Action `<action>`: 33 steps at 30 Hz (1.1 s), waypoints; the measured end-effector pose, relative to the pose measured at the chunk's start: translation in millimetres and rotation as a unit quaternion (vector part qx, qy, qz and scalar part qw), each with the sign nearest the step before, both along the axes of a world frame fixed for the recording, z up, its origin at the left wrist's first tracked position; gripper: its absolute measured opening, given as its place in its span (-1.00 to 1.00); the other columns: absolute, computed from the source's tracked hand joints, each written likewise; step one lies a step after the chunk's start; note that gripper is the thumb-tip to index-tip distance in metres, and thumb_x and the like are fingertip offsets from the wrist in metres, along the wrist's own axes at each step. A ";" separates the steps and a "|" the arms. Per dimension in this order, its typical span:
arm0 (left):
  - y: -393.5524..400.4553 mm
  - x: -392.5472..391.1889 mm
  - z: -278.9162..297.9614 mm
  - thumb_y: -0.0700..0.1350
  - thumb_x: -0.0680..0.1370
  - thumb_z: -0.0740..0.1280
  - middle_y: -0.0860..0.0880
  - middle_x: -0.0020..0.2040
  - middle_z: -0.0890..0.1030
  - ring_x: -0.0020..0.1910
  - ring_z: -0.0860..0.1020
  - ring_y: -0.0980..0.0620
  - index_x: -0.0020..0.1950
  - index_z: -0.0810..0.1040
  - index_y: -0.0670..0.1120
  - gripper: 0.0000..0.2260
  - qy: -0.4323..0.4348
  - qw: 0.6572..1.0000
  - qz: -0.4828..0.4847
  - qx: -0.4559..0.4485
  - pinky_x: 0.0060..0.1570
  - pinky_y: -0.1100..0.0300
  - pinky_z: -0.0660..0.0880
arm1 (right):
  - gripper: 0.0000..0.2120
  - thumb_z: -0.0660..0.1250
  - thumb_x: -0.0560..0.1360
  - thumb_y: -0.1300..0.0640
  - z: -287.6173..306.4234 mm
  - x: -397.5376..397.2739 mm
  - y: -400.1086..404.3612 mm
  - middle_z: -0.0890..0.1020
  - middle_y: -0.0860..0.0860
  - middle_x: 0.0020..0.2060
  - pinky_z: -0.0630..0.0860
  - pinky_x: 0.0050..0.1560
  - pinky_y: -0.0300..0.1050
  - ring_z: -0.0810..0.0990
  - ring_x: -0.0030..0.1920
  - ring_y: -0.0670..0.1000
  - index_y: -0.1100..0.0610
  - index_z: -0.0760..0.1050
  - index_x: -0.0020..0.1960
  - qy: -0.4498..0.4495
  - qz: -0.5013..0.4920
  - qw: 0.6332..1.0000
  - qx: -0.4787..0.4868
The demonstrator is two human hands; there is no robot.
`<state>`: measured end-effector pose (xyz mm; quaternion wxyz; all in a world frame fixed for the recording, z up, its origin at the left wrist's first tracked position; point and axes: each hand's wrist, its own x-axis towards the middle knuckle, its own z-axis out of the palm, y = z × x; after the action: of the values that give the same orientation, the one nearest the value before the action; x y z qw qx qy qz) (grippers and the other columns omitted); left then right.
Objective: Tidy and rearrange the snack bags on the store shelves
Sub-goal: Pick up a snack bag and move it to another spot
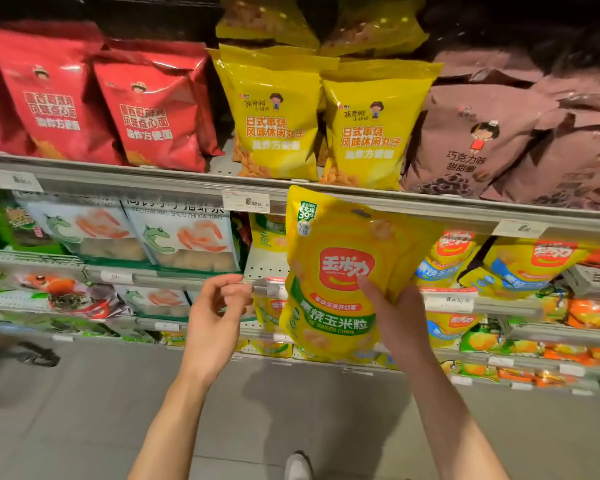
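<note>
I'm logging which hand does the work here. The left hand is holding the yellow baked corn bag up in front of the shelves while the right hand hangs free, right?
Not quite: the hands are swapped. The head view shows the right hand holding the yellow baked corn bag up in front of the shelves, while the left hand hangs free, fingers loosely curled, holding nothing.

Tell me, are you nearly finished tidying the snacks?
Partly. The top shelf already looks neat, with red bags, yellow bags and brown bags standing in groups. In hand: the right hand holds a yellow corn bag, while the left hand is free. Left: placing it, perhaps in the gap behind.
</note>
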<state>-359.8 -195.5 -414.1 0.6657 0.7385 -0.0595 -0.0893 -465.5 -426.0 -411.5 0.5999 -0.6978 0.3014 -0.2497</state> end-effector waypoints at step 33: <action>-43.8 115.5 -36.6 -0.31 0.50 0.51 0.00 0.08 0.64 0.00 0.60 0.41 0.23 0.46 -0.26 -0.63 -0.055 0.991 -0.104 0.066 -0.04 0.54 0.47 | -0.91 0.51 0.51 0.14 -56.6 130.3 -8.3 0.67 -0.22 -0.21 0.43 -0.25 -0.56 0.60 -0.24 -0.39 -0.02 0.64 -0.09 0.034 0.115 0.991 -0.054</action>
<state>-244.3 -239.3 -450.7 0.5983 0.7742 -0.1669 -0.1213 -335.2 -434.4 -468.1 0.5756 -0.7673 0.2254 -0.1705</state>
